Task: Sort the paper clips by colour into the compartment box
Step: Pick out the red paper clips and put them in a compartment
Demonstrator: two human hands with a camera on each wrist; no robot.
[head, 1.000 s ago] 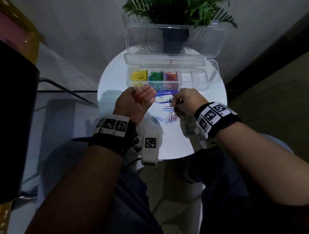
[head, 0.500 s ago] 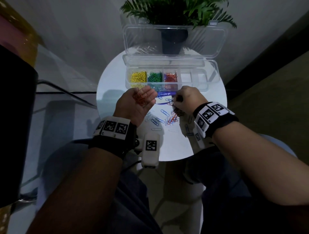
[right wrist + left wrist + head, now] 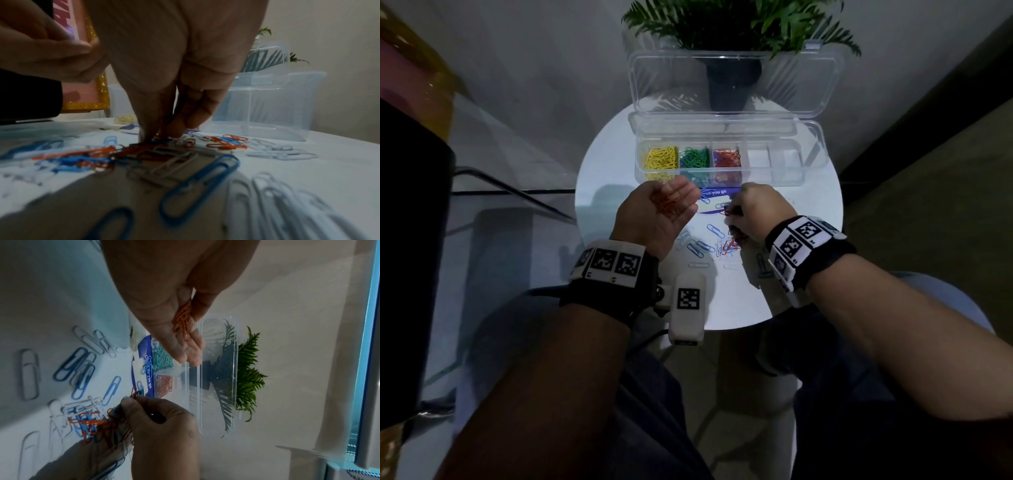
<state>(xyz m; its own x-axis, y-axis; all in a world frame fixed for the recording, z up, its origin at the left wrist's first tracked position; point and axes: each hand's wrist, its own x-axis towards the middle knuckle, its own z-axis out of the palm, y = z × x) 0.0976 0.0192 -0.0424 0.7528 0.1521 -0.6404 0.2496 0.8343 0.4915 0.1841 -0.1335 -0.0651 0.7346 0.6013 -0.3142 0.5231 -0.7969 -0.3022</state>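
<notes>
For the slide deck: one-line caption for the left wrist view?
Open left hand cradles small orange paper clips while right hand picks from the mixed clip pile.

Compartment box [image 3: 784,161] clear, holding yellow clips [image 3: 661,158], green clips [image 3: 694,157] and red clips [image 3: 726,158] left to right; loose clips [image 3: 709,245] on white tabletop [image 3: 606,178] blue, white, red; wristbands [image 3: 611,263] black-and-white square-patterned.

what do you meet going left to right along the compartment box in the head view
Yellow paper clips → green paper clips → red paper clips → empty compartments at the right end of the compartment box.
</notes>
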